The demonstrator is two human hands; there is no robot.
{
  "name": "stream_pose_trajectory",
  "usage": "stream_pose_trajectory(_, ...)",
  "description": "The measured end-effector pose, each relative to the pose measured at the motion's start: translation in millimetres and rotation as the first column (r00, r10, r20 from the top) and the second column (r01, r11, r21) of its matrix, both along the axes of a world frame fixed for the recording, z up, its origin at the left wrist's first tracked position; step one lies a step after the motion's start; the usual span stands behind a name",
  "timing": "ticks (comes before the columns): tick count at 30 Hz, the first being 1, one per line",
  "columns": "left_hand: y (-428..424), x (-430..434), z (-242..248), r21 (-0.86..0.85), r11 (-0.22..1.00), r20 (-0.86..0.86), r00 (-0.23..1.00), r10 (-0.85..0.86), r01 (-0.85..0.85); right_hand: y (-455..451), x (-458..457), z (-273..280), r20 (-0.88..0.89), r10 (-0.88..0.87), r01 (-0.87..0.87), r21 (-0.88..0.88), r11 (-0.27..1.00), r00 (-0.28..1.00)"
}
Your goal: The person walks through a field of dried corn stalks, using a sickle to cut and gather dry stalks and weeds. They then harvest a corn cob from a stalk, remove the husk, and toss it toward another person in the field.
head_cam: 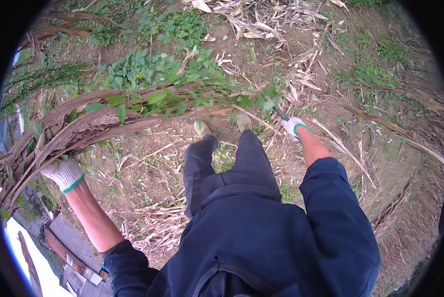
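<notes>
My left hand, in a white knit glove with a green cuff, grips a bundle of long dry stalks with green leafy vines among them. The bundle arches from the left edge across in front of my legs. Out to the right, my right hand, gloved the same way, is closed on the handle of a tool. The far end of that tool is hidden among green leaves at the bundle's right end, so its kind is unclear.
Dry husks and leaves litter the brown soil ahead, and more dry stalks lie at lower left. Low green plants grow at upper left. My shoes stand on the ground beneath the bundle. Roofs show at the lower left edge.
</notes>
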State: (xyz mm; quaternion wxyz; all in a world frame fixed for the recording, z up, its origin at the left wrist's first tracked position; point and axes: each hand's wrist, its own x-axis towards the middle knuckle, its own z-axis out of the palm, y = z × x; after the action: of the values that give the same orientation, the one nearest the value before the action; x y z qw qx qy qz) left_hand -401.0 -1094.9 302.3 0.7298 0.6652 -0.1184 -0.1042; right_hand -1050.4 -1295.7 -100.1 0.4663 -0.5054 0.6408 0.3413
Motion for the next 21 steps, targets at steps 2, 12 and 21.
stream_pose_trajectory(2,-1.6,9.2,3.3,0.007,0.999,-0.005,0.999,0.052,-0.052,79.8,-125.7,27.7,-0.269,0.097,-0.087,0.047,0.995,0.958)
stream_pose_trajectory(12,66.3,158.2,68.9,-0.025,0.956,0.204,0.934,0.292,-0.293,400.3,-454.6,235.0,-0.439,-0.854,0.736,-0.473,0.484,0.279)
stream_pose_trajectory(21,434.9,210.6,169.9,0.447,0.428,0.724,0.598,0.342,-0.786,228.0,-153.4,93.4,-0.078,-0.537,0.518,-0.178,0.837,0.840)
